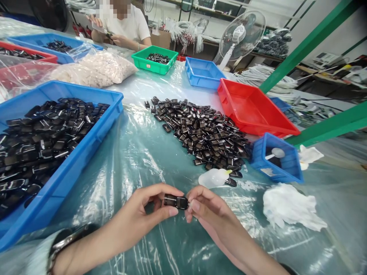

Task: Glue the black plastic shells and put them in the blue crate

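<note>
Between the thumb and fingers of my left hand (150, 208) is a small glossy black plastic casing (176, 201), held level above the table. My right hand (208, 206) is closed in a pinch at the casing's right end. A tiny pale bit seems to show at those fingertips, too small to name. Beyond my hands lies a heap of similar black casings (200, 130) on the plastic-covered table (123, 152). A translucent squeeze bottle (213, 178) with a yellowish tip rests on its side at the heap's near edge.
At left stands a large blue tray (94, 152) of black casings. Right of the heap are a red tray (252, 103), a small blue bin (275, 172) and crumpled white cloth (289, 206). Farther off are a green tray (155, 68), a bag of pale pieces (97, 68) and another person (126, 28).
</note>
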Tool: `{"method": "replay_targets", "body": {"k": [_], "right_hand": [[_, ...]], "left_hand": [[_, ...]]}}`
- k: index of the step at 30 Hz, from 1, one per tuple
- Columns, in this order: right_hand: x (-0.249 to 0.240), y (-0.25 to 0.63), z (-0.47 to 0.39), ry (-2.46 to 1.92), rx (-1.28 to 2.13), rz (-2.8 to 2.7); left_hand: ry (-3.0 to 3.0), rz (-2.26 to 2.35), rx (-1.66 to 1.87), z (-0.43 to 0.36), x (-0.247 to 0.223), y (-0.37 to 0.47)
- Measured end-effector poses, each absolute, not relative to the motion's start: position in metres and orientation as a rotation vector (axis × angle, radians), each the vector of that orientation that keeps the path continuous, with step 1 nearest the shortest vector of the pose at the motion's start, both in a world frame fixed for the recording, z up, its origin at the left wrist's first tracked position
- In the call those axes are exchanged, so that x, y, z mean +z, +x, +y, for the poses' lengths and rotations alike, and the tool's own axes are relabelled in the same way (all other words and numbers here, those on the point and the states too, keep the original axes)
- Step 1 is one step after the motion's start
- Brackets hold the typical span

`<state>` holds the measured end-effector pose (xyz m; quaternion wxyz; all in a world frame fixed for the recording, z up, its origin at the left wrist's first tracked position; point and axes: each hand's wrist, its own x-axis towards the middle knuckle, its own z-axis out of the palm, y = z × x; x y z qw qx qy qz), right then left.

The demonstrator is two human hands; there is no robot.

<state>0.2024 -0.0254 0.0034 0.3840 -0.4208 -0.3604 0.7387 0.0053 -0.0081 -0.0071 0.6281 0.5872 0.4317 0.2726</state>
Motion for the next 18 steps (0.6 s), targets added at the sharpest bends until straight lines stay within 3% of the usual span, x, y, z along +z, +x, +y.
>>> {"method": "replay_targets", "body": {"k": [9, 14, 16, 18], "right_hand": [[-0.006, 0.199, -0.028, -0.991, 2.016, -0.830], [0.002, 0.200, -0.031, -1.009, 1.976, -0.928], [0.010, 0.206, -0.036, -1.014, 1.811, -1.032], [0.017, 0.219, -0.039, -1.047, 1.369, -1.200]], "left_hand": [[1.357, 0.934, 0.650, -0.009, -0.008, 0.006], [1.668, 1.009, 0.716, -0.017, 0.014, 0.002], [1.928, 1.170, 0.888, -0.019, 0.033, -0.014], [2.165, 1.549, 1.186, -0.018, 0.052, -0.038]]}}
